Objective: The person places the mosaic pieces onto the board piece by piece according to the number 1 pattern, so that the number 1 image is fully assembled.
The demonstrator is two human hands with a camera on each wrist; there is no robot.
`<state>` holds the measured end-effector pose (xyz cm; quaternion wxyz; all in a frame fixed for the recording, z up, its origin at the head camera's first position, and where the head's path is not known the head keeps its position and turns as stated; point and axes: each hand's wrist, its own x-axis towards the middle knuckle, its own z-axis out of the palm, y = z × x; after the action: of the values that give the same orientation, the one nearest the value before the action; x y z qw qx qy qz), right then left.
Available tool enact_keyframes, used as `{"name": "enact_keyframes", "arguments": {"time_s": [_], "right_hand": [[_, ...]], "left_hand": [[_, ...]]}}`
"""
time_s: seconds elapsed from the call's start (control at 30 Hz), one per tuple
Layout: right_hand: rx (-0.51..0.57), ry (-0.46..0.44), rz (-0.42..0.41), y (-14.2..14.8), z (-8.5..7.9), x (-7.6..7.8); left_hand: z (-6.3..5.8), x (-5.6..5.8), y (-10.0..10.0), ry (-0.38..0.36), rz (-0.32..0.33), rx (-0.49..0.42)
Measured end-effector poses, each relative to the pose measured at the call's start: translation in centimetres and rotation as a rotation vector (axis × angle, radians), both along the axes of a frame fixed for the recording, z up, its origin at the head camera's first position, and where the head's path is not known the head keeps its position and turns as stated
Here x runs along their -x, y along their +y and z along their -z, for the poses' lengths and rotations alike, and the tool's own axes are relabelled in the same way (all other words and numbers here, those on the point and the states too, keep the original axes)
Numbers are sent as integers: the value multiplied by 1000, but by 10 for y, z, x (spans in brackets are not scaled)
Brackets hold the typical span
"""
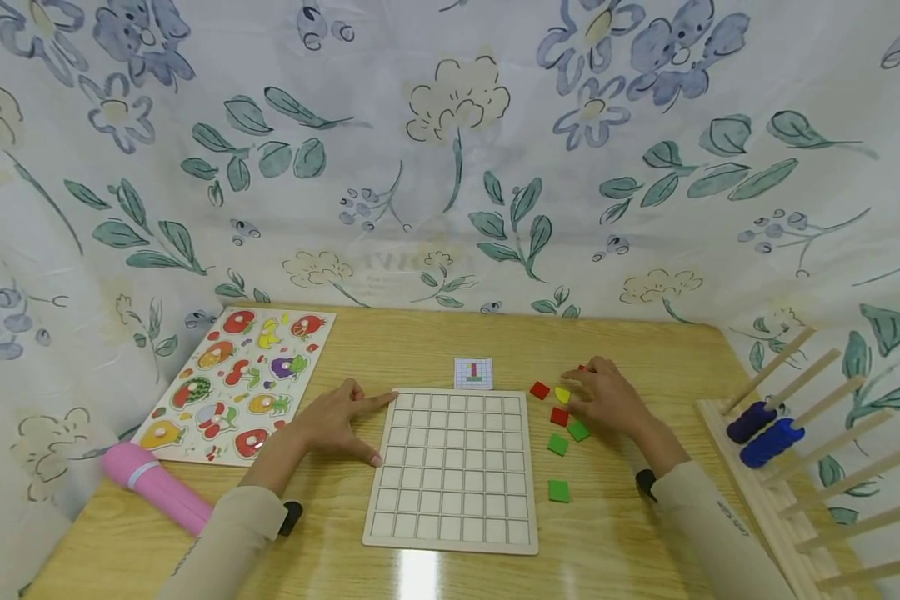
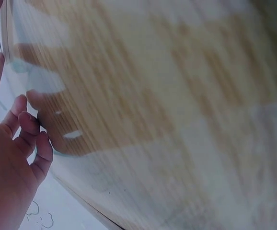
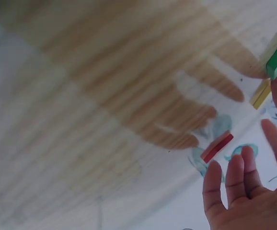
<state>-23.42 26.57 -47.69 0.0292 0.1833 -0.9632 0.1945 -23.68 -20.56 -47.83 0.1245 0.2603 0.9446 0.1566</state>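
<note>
Left hand: your thumb and index finger (image 1: 333, 421) are spread wide, at the left edge and far-left corner of the board (image 1: 451, 468).
Right hand: your fingers (image 1: 611, 400) are parted, near the yellow tile (image 1: 562, 395).
Tiles: red tiles (image 1: 539, 390) and green tiles (image 1: 557, 444) lie off the board's right edge.
Card (image 1: 473, 374): between the board and the surface's (image 1: 390, 333) far edge.
</note>
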Motion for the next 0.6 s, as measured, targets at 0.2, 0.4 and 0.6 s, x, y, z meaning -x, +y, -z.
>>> {"name": "enact_keyframes", "arguments": {"time_s": [0.2,0.4,0.6], "right_hand": [[57,-56,-55,6,4,4],[60,-65,-86,7,3,7],[31,-40,-119,3,0,11]], "left_hand": [[0,-1,0,-5,6,5],[-1,-1,0,0,5,7],[-4,-2,1,-8,-4,10]]}}
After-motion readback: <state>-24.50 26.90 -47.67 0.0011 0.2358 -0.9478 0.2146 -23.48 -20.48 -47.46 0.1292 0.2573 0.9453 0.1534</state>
